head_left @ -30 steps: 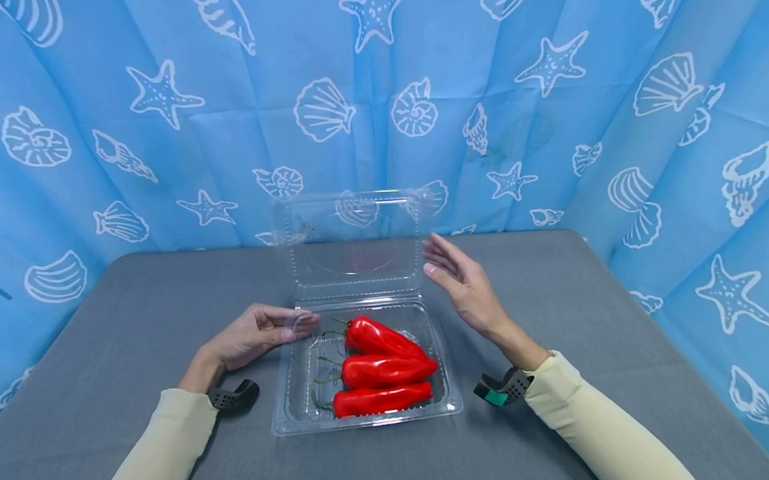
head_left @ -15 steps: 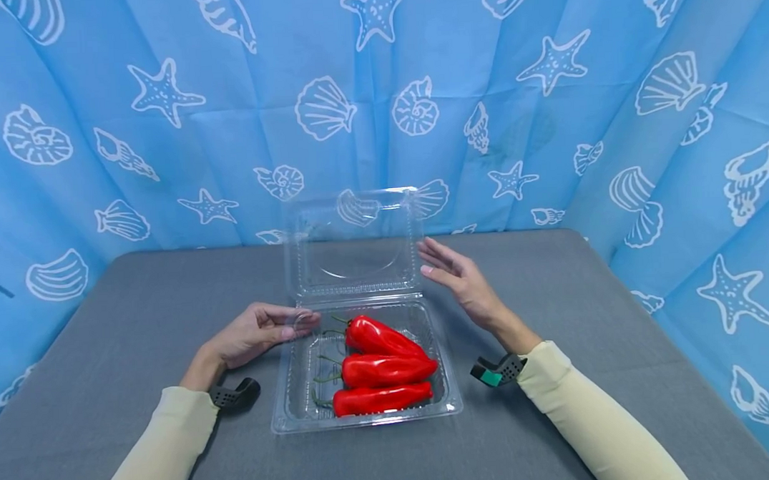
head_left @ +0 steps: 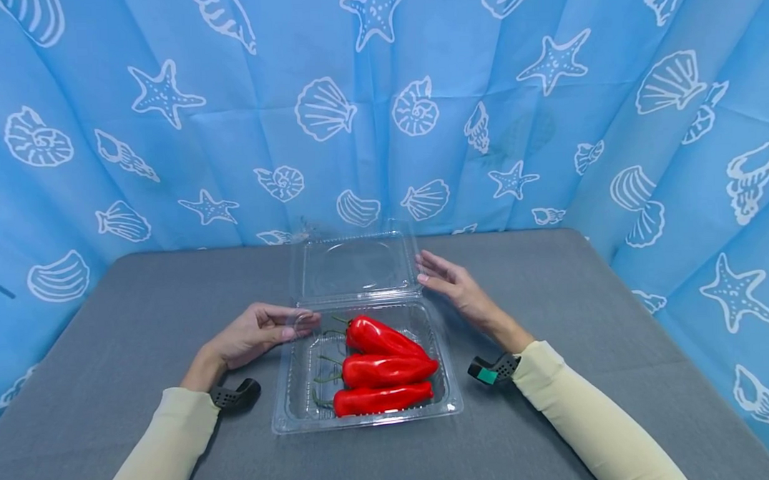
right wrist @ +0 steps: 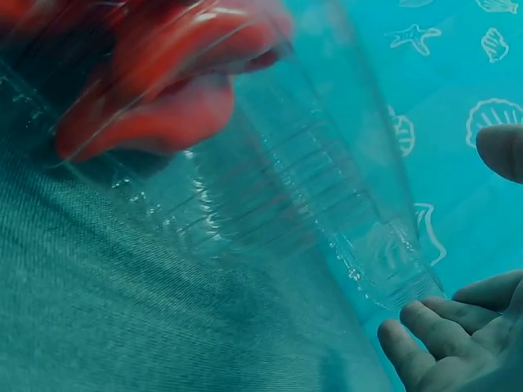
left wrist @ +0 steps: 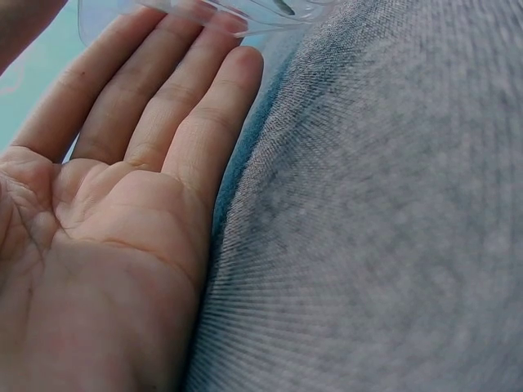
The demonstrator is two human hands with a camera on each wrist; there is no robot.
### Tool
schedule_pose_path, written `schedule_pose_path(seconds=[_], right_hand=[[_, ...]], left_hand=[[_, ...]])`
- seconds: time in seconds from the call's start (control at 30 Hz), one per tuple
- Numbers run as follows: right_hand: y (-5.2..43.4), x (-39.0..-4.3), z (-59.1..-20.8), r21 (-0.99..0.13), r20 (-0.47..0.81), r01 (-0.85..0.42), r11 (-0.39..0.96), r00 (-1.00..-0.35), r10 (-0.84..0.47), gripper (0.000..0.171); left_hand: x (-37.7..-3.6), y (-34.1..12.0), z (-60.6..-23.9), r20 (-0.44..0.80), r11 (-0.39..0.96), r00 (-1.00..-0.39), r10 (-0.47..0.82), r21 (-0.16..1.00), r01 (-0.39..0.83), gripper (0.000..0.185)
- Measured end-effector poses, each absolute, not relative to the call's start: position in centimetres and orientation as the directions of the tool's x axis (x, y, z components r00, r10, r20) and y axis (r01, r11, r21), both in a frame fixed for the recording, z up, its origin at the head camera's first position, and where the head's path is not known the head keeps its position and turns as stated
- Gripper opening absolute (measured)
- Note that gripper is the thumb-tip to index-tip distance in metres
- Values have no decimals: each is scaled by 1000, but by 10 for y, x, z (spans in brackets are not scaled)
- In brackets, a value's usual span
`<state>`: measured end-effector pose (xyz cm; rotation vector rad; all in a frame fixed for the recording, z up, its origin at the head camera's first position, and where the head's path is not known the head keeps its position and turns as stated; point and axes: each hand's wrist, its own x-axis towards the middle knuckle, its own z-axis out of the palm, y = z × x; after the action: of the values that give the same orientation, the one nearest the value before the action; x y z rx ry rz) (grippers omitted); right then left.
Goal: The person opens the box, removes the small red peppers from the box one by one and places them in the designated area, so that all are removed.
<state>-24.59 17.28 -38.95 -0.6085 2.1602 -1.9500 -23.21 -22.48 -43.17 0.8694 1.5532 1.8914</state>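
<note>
So the biggest thing here is the blue curtain (head_left: 379, 111) with white shells and starfish, wrapping around the far side and both sides of the grey table (head_left: 105, 338). In the middle of the table sits a clear plastic clamshell container (head_left: 289, 409), hinge on the far side, its long axis running near to far once you count the lid. The lid (head_left: 356, 266) is swung open and lies tilted back away from the person, well down toward the table on the far side of the tray. Inside the tray are three red peppers (head_left: 384, 370), lined up one behind the other from near to far, each lying roughly left to right with the green stems pointing left and the tips pointing right; the far one slants a bit, tip toward the near right. The left hand (head_left: 256, 335) rests on the table at the tray's far-left corner, fingers loosely stretched out with the tips touching the clear rim, not wrapped around anything. The right hand (head_left: 454, 287) is at the lid's right edge, fingers straight and spread, fingertips at or just beside the plastic; I can't tell if they actually touch, and it isn't gripping anything.
</note>
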Motion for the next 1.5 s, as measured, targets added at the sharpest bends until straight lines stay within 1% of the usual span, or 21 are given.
schedule_pose_path(seconds=[0.27,0.5,0.7,0.8,0.97,1.13,1.3,1.5], right_hand=[[174,-246,-396,-986,77,-133,102,-901,-427,73],[174,-246,-396,-988,23,-84,126,-905,-426,76],[174,-246,-395,-986,-18,-52,160,-913,-408,77],[175,-246,-393,-979,-19,-62,196,-923,-384,75],[177,-246,-386,-951,10,-111,289,-944,-329,71],[178,-242,-372,-914,78,-195,356,-945,-317,67],[180,-236,-358,-865,154,-303,399,-919,-363,59],[175,-224,-344,-808,196,-415,419,-859,-474,52]], left_hand=[[-230,-225,-432,149,-204,-652,743,979,-10,42],[-231,-227,-433,127,-185,-676,726,983,-14,42],[-232,-227,-433,128,-166,-684,718,986,11,42],[-231,-227,-433,124,-161,-688,715,987,11,43],[-232,-226,-433,123,-156,-691,712,988,14,43],[-232,-226,-433,134,-175,-688,714,985,10,42],[-232,-226,-431,143,-196,-681,718,981,-1,41],[-232,-226,-431,146,-200,-674,724,980,-3,42]])
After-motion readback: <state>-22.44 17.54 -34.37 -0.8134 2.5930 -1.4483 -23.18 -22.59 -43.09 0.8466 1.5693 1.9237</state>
